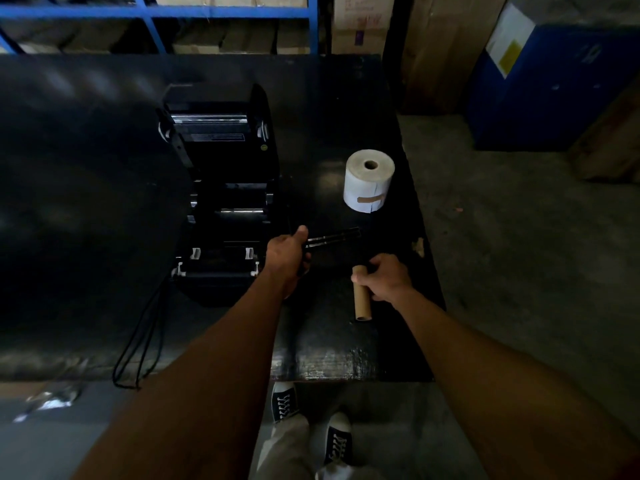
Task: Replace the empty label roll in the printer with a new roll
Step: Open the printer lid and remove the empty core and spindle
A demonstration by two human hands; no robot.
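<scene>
The black label printer sits on the black table with its lid swung up and its roll bay bare. My left hand is shut on a black spindle rod that points right, just off the printer's right side. My right hand grips the empty brown cardboard core, which lies near the table's right edge. A full white label roll stands on end behind both hands, its loose end taped down.
Black cables hang over the table's front edge from the printer. Cardboard boxes and a blue container stand beyond the table, with blue shelving at the back. My shoes are on the concrete floor.
</scene>
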